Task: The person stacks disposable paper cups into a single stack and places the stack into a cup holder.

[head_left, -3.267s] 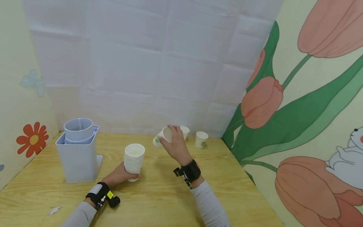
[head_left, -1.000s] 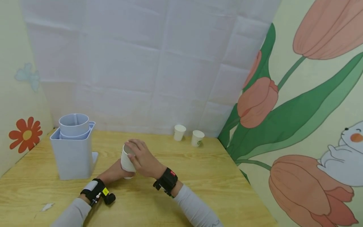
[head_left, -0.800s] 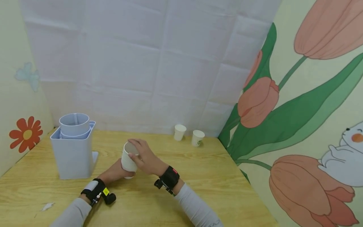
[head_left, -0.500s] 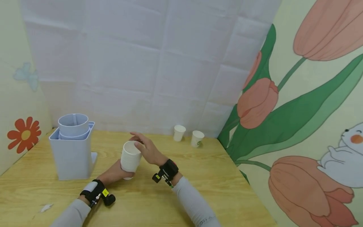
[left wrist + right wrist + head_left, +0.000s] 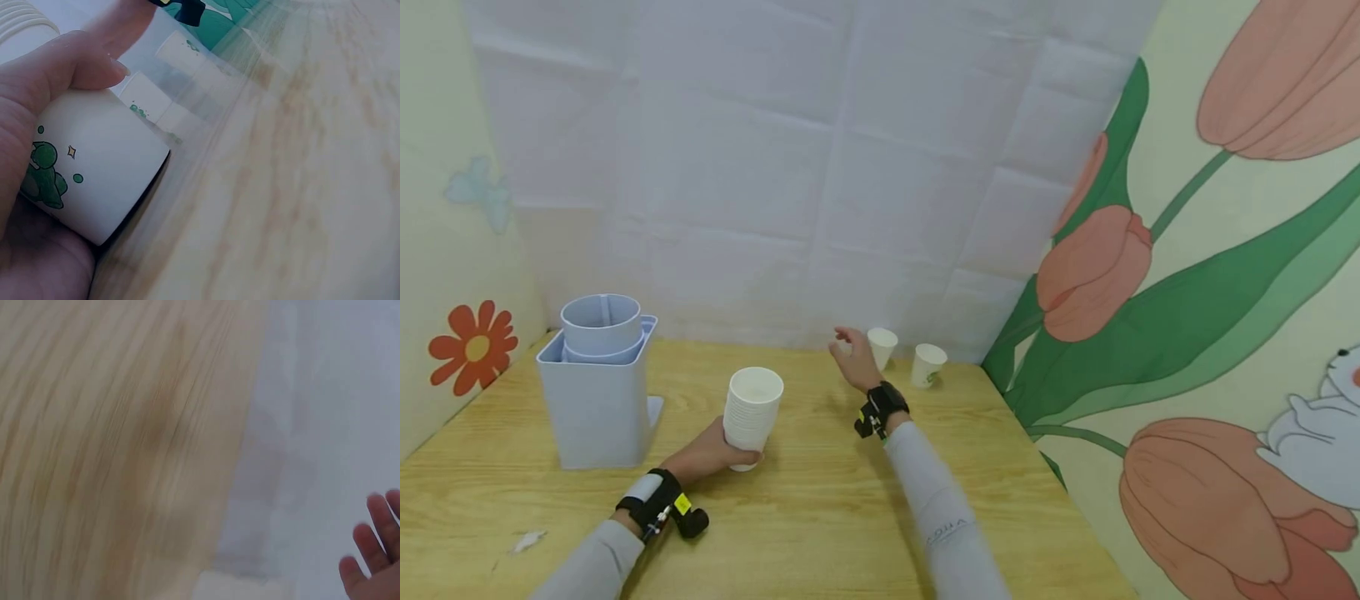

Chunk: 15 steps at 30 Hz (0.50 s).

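Observation:
A tall stack of nested white paper cups (image 5: 751, 410) stands upright on the wooden table, and my left hand (image 5: 709, 452) grips it low down. In the left wrist view, thumb and fingers wrap around the lowest paper cup (image 5: 100, 156), which has a green cartoon print. My right hand (image 5: 854, 363) is over the back of the table, just left of two single paper cups, and holds nothing. The nearer of these to it is the left paper cup (image 5: 883, 346), partly behind the hand; the other paper cup (image 5: 928, 367) stands further right. Fingers (image 5: 373, 550) look loosely extended in the right wrist view.
At the left stands a pale blue square bin (image 5: 597, 412) with a round container (image 5: 601, 327) inside it. A white sheet (image 5: 737, 167) hangs behind the table (image 5: 820, 517). A painted wall (image 5: 1187, 333) borders the right side. A whitish scrap or mark (image 5: 527, 542) shows near the front left.
Earlier my right hand carried a tilted paper cup over to the stack and pressed at its top. It has since let go and moved right and back. My left hand keeps its grip.

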Each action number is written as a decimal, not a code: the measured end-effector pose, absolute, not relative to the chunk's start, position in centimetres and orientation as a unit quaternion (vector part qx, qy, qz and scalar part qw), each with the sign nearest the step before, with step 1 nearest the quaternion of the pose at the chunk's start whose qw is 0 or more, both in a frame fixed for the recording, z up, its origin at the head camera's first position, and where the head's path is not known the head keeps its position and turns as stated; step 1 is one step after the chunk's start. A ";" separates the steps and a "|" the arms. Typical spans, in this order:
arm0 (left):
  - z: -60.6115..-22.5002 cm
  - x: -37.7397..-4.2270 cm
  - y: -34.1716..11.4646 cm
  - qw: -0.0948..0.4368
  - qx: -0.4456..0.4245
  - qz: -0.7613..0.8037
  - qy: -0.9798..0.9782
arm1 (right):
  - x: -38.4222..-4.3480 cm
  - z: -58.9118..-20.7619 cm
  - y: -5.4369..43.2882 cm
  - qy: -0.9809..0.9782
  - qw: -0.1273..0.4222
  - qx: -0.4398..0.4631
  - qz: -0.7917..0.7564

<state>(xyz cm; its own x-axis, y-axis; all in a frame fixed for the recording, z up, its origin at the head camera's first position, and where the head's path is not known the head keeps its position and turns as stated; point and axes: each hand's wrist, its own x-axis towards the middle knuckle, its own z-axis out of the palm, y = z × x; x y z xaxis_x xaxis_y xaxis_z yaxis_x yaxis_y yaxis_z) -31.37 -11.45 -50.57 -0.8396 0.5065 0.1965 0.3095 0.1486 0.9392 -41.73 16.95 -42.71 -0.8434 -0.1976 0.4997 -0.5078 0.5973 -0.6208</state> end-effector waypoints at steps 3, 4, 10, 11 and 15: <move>-50.6 -31.5 -11.5 0.082 0.275 0.596 0.750 | -43.3 -43.2 20.1 -0.874 0.247 0.148 0.392; -50.6 -31.5 -11.5 0.081 0.276 0.594 0.751 | -43.7 -43.4 21.1 -0.877 0.264 0.128 0.381; -50.5 -31.4 -11.6 0.082 0.272 0.590 0.756 | -44.4 -42.6 26.5 -0.922 0.236 0.005 0.305; -50.4 -31.4 -11.6 0.080 0.271 0.590 0.757 | -44.4 -42.4 27.3 -0.932 0.219 -0.008 0.288; -50.5 -31.5 -11.4 0.079 0.264 0.587 0.761 | -44.3 -42.4 29.8 -0.966 0.163 -0.016 0.198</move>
